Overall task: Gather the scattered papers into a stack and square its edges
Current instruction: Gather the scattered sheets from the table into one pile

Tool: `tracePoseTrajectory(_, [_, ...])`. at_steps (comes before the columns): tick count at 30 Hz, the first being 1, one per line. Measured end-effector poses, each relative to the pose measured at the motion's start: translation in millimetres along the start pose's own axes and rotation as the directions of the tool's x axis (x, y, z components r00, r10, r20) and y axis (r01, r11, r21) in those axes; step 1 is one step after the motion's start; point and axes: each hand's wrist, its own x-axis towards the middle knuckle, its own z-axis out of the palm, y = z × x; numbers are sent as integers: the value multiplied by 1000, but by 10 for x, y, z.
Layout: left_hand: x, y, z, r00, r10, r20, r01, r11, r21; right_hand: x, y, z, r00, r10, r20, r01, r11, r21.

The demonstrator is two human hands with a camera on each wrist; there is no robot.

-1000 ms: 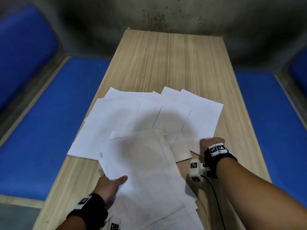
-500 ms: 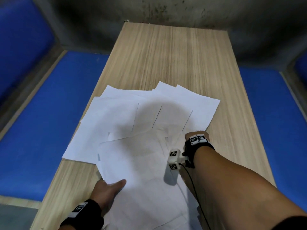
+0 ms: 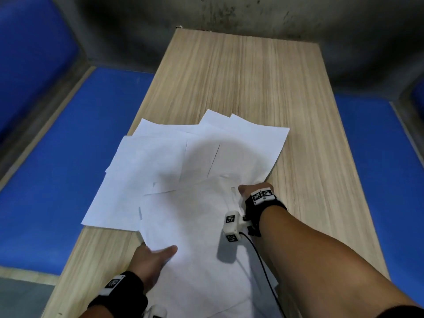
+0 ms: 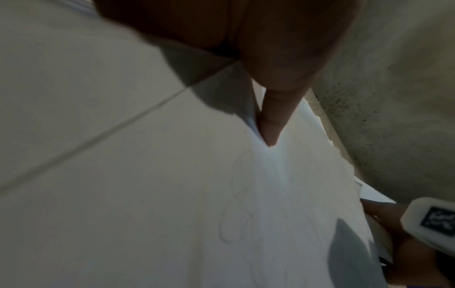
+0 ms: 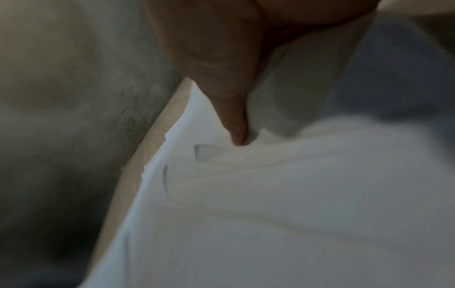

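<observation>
Several white papers (image 3: 160,171) lie fanned and overlapping on the wooden table (image 3: 241,76). The largest near sheet (image 3: 195,237) lies on top, with faint pen marks showing in the left wrist view on this paper (image 4: 246,204). My left hand (image 3: 158,255) holds its near-left edge, thumb (image 4: 270,120) on top and fingers hidden beneath. My right hand (image 3: 247,189) grips the right edge of the pile, thumb (image 5: 231,109) pressed onto the sheets (image 5: 270,214), which curl up over the hidden fingers.
Blue padded benches run along the left (image 3: 57,180) and right (image 3: 378,168) of the narrow table. A stained grey wall (image 3: 229,14) closes the far end. The left-hand sheets (image 3: 98,203) overhang the table's left edge.
My right hand has slid leftward from the table's right side, pushing the right-hand sheets in toward the middle. The left hand has kept its hold on the near sheet.
</observation>
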Motion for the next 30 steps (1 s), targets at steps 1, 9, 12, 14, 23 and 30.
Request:
tracePoseTrajectory(1, [7, 1, -6, 1000, -7, -3, 7, 1000, 13, -24, -1, -11, 997, -27, 79, 39, 988, -150])
tracePoseTrajectory(9, [-57, 39, -5, 1000, 11, 28, -9, 999, -39, 131, 283, -213, 979, 119, -167, -59, 943, 327])
tracePoseTrajectory(12, [-77, 43, -25, 996, 6, 86, -1, 998, -56, 151, 629, -417, 922, 107, -371, 29, 939, 342])
tracePoseTrajectory(14, [-100, 67, -25, 996, 17, 91, -14, 999, -33, 42, 805, -592, 874, 56, -483, 113, 943, 314])
tracePoseTrajectory(23, [-208, 128, 88, 997, 61, 54, -59, 998, -38, -575, 981, -1293, 697, -144, -703, 227, 973, 27])
tracePoseTrajectory(30, [-198, 113, 109, 998, 26, 52, -24, 999, -28, -1291, 646, -1885, 444, -307, -842, 416, 903, -110])
